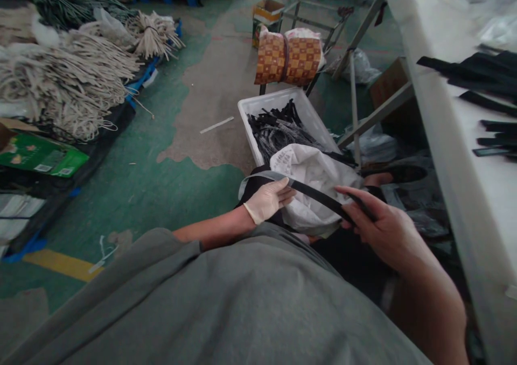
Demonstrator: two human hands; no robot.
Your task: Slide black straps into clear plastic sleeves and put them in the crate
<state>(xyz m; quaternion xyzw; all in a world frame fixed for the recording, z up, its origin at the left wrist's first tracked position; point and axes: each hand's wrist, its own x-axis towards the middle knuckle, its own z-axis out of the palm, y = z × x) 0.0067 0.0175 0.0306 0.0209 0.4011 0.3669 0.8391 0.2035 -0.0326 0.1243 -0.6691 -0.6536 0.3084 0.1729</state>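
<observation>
A black strip [317, 194] runs between my two hands above my lap. My left hand [266, 199], in a pale glove, holds its left end between thumb and fingers; a greyish translucent strip [258, 176] trails leftward from there. My bare right hand [377, 222] is closed on the other end, and a short dark piece sticks up past its fingers. Under the strip a white cloth or sack [311, 214] lies across my lap. Beyond my knees stands a white bin [247, 120] with many black strips [278, 131] in it.
On the right a white-topped table [436, 36] carries more black strips [480, 79]. A rolled checked mat [288, 58] rests on a stand behind the bin. At left, bundles of pale cord [76, 69] and a green box [48, 152] lie on pallets.
</observation>
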